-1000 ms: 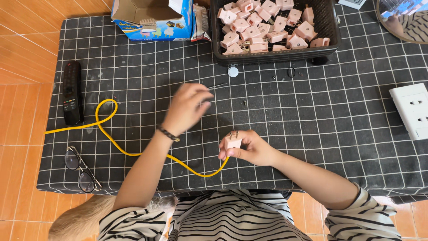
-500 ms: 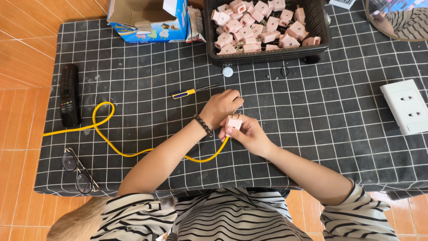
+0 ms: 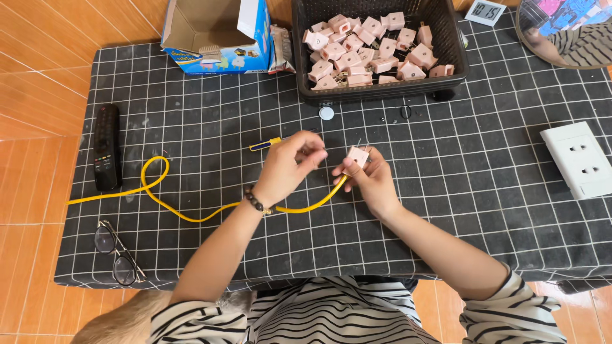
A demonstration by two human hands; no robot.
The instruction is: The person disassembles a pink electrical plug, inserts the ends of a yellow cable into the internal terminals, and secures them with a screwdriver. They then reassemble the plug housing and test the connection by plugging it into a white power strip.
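Pink plug going onto the yellow cable, mid-job.

Your right hand [image 3: 370, 181] pinches a pink plug [image 3: 357, 156] just above the bench [image 3: 484, 191], w/ the yellow cable [image 3: 191, 213] end running up into it. Your left hand [image 3: 290, 167] is beside it, fingers curled; can't tell if that grip holds anything. Screwdriver [image 3: 266, 144] lies untouched nearby, so I'd say the plug isn't fastened yet. Black basket [image 3: 382, 91] at the far edge holds a heap of the same pink plugs; the blue cardboard box [image 3: 213, 35] next to it looks empty.
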